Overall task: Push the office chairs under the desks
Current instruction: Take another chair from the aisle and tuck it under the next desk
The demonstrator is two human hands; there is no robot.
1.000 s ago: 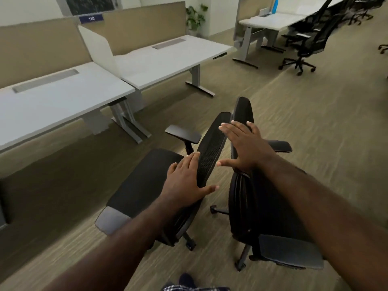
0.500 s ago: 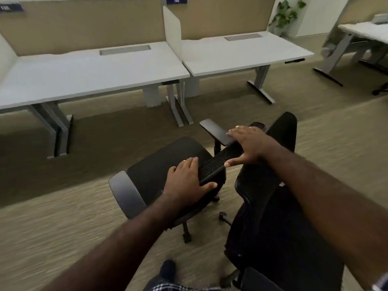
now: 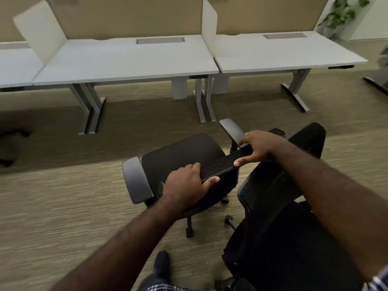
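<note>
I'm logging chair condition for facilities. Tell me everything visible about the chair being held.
The black office chair has a mesh backrest, padded seat, two flat armrests and a castered base. It stands upright on the carpet, facing the white desk, not yet under it. The left hand and right hand grip the backrest's top edge.

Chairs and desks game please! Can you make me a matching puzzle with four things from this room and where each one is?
Things:
1. left hand
2. right hand
3. potted plant
4. second chair

Places:
A. far right corner, behind the desks
B. gripping the backrest top of the front chair, near its right armrest
C. right of the front chair
D. gripping the same backrest top, near its left armrest

Pairs: 1-D, 2-B, 3-A, 4-C
</note>
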